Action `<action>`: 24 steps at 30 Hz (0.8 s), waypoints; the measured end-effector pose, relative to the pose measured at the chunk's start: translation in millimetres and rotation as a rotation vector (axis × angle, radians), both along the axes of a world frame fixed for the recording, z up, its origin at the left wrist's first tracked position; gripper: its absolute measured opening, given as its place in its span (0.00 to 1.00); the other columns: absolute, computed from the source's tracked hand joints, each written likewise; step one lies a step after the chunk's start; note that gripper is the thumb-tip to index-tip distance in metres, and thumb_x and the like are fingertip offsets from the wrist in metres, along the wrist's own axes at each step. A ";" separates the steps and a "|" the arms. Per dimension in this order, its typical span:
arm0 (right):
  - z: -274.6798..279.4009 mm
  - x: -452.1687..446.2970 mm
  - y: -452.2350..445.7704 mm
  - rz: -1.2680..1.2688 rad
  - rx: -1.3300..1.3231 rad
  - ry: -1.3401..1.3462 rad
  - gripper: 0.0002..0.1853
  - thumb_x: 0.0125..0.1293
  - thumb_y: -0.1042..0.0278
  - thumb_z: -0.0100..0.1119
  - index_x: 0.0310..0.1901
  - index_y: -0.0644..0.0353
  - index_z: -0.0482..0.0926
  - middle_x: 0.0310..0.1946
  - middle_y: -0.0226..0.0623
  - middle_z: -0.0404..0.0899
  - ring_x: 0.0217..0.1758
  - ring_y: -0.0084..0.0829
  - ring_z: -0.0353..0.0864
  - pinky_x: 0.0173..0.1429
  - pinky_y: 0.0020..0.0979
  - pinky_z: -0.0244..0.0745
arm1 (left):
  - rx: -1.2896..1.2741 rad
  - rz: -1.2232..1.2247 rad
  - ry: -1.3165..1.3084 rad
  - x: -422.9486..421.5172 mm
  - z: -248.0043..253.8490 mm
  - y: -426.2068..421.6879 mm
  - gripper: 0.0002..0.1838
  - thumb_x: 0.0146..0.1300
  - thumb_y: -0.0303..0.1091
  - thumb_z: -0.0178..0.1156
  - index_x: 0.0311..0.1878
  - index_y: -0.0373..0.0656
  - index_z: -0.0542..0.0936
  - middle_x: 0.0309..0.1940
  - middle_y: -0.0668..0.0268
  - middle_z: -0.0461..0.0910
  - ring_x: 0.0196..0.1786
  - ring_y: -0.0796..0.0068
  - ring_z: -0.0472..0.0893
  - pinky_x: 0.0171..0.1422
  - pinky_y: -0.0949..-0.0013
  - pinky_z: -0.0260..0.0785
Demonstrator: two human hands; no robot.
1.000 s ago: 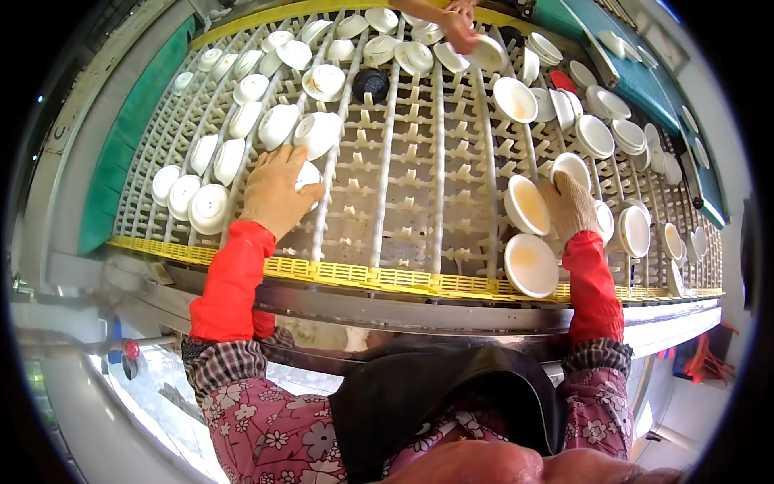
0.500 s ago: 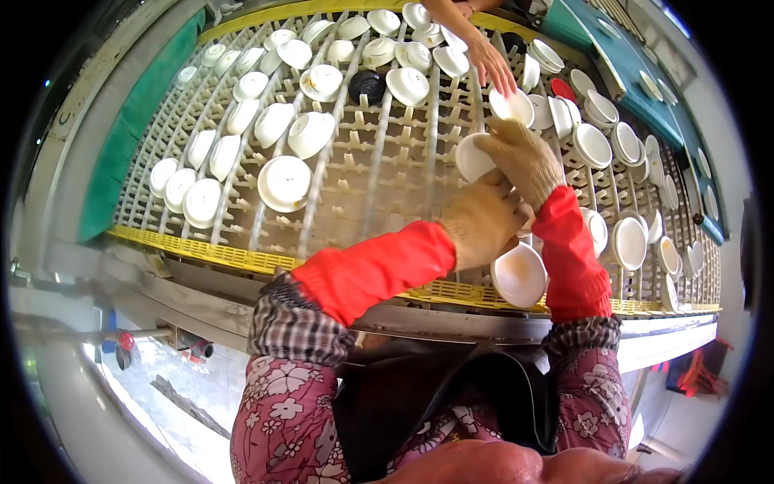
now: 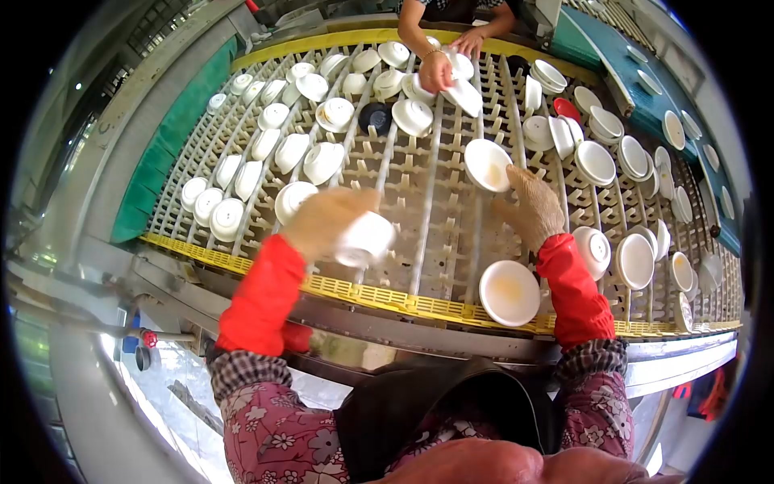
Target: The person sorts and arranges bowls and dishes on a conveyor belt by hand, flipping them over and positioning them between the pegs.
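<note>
At the far left, a green curtain point(image 3: 181, 133) edges the pegged conveyor point(image 3: 403, 189), where white bowls point(image 3: 226, 219) sit with their bases up. Further right, the person's left hand point(image 3: 332, 219), in a tan glove above a red sleeve point(image 3: 262, 294), lies against a blurred white bowl point(image 3: 365, 242). I cannot tell whether the fingers close on that bowl, since the blur hides the contact; another upturned bowl point(image 3: 295, 202) shows just beyond the wrist. Farther back stands a black bowl point(image 3: 376, 118) among the white ones.

At the far edge, a co-worker's hand point(image 3: 436, 71) is at a tilted white dish point(image 3: 463, 97) (a band circles that wrist), and the same person's other hand point(image 3: 468, 43) is near it.

In front of them, a stained bowl point(image 3: 488, 165) faces up, touched at its right rim by the person's gloved right hand point(image 3: 528, 206), whose thumb stands apart from its fingers in a loose spread. Nearer the yellow edging point(image 3: 387, 300), another open bowl point(image 3: 509, 293) holds a yellowish smear. Right of that hand, white dishes point(image 3: 634, 260) lean in rows, with a red dish point(image 3: 567, 109) behind, and a teal belt point(image 3: 621, 56) carries more dishes at the far right.
</note>
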State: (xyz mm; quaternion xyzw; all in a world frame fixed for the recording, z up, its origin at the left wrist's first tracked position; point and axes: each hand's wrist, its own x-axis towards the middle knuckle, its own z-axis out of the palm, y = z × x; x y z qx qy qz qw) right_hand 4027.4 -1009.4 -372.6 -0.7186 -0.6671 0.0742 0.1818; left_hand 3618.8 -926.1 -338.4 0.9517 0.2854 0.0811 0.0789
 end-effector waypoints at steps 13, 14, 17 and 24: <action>-9.6 -29.0 68.9 0.070 0.037 0.071 0.24 0.82 0.46 0.66 0.51 0.64 0.93 0.50 0.55 0.93 0.54 0.56 0.93 0.62 0.52 0.86 | 0.129 1.115 0.199 -129.0 -36.9 15.6 0.35 0.72 0.58 0.69 0.66 0.35 0.86 0.55 0.40 0.93 0.67 0.39 0.89 0.78 0.41 0.76; -10.6 -28.3 73.6 0.128 0.134 0.214 0.23 0.83 0.47 0.66 0.52 0.63 0.93 0.49 0.55 0.93 0.52 0.57 0.93 0.61 0.53 0.87 | 0.167 1.082 0.166 -116.5 -31.5 10.6 0.30 0.73 0.55 0.69 0.60 0.34 0.87 0.55 0.45 0.94 0.63 0.37 0.89 0.73 0.40 0.78; -8.4 -40.7 95.1 0.380 0.437 0.142 0.32 0.70 0.65 0.80 0.72 0.63 0.82 0.56 0.58 0.93 0.59 0.60 0.94 0.65 0.51 0.90 | 0.270 0.778 0.005 -94.6 -34.4 13.9 0.24 0.76 0.51 0.66 0.55 0.35 0.88 0.53 0.47 0.93 0.58 0.35 0.88 0.69 0.40 0.79; -39.4 -97.6 141.7 0.564 0.129 0.407 0.17 0.79 0.60 0.76 0.57 0.65 0.85 0.52 0.49 0.93 0.56 0.49 0.93 0.60 0.45 0.90 | 0.275 0.580 -0.117 -85.0 -51.2 5.7 0.22 0.78 0.45 0.63 0.64 0.40 0.89 0.58 0.46 0.91 0.61 0.39 0.86 0.70 0.42 0.78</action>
